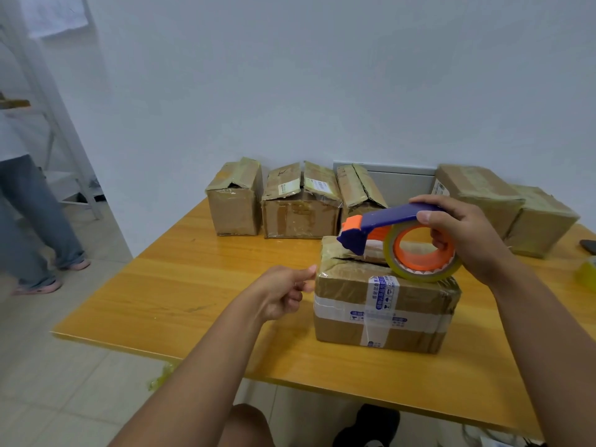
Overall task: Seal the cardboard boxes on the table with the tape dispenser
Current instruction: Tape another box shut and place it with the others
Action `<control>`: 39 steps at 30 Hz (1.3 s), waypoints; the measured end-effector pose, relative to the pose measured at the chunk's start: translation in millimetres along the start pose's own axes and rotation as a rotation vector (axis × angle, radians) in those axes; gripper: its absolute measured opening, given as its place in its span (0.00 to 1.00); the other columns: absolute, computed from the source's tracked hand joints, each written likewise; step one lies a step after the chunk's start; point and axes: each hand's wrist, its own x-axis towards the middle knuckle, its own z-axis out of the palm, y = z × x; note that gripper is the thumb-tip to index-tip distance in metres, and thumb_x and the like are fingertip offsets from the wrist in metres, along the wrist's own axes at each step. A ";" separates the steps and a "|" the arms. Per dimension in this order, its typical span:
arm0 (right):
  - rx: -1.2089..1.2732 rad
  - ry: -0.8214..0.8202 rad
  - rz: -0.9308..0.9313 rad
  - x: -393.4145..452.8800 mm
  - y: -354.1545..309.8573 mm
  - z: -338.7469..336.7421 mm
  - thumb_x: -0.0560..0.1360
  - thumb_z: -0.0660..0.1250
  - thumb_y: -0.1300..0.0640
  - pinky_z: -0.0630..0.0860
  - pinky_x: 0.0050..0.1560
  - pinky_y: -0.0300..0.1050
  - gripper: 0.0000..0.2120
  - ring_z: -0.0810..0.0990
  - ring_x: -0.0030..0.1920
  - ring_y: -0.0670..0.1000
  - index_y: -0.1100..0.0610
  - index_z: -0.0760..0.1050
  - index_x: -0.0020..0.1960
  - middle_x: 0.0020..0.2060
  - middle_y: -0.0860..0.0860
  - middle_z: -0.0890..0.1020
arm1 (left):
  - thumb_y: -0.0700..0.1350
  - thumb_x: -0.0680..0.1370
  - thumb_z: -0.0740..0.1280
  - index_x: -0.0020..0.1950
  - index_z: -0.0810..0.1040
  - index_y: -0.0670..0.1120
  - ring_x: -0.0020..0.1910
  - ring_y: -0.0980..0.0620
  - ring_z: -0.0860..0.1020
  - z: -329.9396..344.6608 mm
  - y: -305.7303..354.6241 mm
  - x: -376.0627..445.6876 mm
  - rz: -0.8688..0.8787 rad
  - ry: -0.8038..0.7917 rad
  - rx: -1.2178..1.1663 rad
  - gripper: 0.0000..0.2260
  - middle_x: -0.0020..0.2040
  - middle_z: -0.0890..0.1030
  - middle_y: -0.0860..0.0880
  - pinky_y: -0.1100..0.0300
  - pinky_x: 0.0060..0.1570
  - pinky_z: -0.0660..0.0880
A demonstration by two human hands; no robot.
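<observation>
Nearest the camera, the left hand (283, 291) has its fingers curled loosely, the fingertips touching or just short of the left top edge of the near box (383, 304); whether they pinch a tape end there I cannot tell; the box sits on the yellow table (180, 298) directly right of those fingers; just beyond and to the right, the right hand (461, 233) grips the tape dispenser (396, 240), thumb over the blue handle and fingers hooked through the orange core of the roll; the roll rests on the box top under those fingers, the blue cutter end pointing left over the centre seam, which looks partly open; my reading is that this box is at the start of its sealing pass, tape not yet laid along the seam; further off, past the dispenser, three boxes (300, 204) stand in a row by the wall with flaps raised or gaping, seemingly unsealed; beyond the right hand's knuckles two more boxes (516, 211) look closed and glossy with tape, perhaps done; so most of the work appears left
</observation>
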 end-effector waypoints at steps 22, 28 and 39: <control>0.036 0.016 0.016 -1.8 -1.6 1.9 0.70 0.66 0.43 0.72 0.40 0.44 0.21 0.74 0.41 0.49 0.48 0.78 0.61 0.45 0.50 0.79 | 0.62 0.77 0.64 0.81 0.45 0.49 0.79 0.55 0.47 51.1 -28.4 -26.2 0.850 0.288 0.964 0.41 0.81 0.47 0.53 0.56 0.76 0.56; 0.052 0.067 0.020 3.4 -2.3 12.3 0.69 0.66 0.41 0.73 0.41 0.42 0.24 0.76 0.45 0.49 0.49 0.77 0.62 0.49 0.48 0.79 | 0.56 0.78 0.66 0.81 0.50 0.49 0.75 0.54 0.60 41.7 -21.0 -22.8 0.864 0.290 0.928 0.38 0.79 0.57 0.52 0.52 0.70 0.69; 0.058 0.058 0.014 31.2 -11.0 59.5 0.71 0.70 0.40 0.72 0.48 0.41 0.30 0.76 0.55 0.47 0.50 0.71 0.70 0.58 0.48 0.76 | 0.52 0.77 0.70 0.78 0.56 0.52 0.64 0.62 0.67 -10.7 11.6 -15.3 0.797 0.226 0.905 0.34 0.64 0.66 0.64 0.66 0.57 0.68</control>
